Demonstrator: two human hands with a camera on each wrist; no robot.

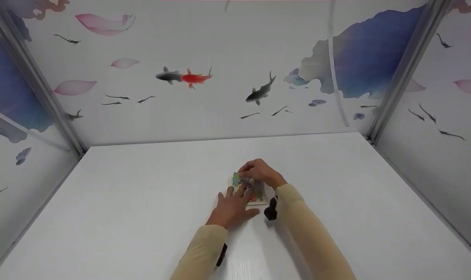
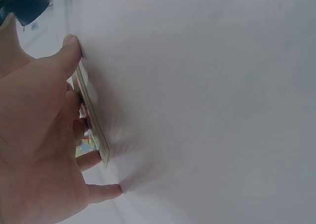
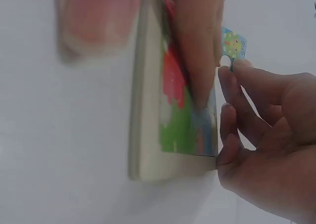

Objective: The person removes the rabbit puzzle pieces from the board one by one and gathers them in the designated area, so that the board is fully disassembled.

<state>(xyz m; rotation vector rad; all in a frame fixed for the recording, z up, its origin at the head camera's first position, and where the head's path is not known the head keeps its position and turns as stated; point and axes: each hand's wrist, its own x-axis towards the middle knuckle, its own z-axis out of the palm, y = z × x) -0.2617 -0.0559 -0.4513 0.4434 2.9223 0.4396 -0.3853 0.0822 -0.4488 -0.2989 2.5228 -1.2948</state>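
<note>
A small jigsaw puzzle board (image 1: 257, 203) with a pale border and a colourful picture lies flat on the white table. My left hand (image 1: 229, 210) spreads over its near left part, fingertips resting on the picture. The left wrist view shows that hand (image 2: 44, 130) with straight fingers along the board's edge (image 2: 95, 120). At the far edge of the board, my right hand (image 1: 260, 172) pinches a light blue and yellow puzzle piece (image 3: 233, 43) between thumb and fingers. The piece has a smiling face and a rounded notch. Part of the picture is hidden under the hands.
The white table (image 1: 142, 217) surrounds the board. A white wall (image 1: 220, 120) with painted fish and petals stands behind it, and side panels rise at left and right along metal posts (image 1: 406, 74). Dark wrist devices (image 1: 271, 210) sit under the sleeves.
</note>
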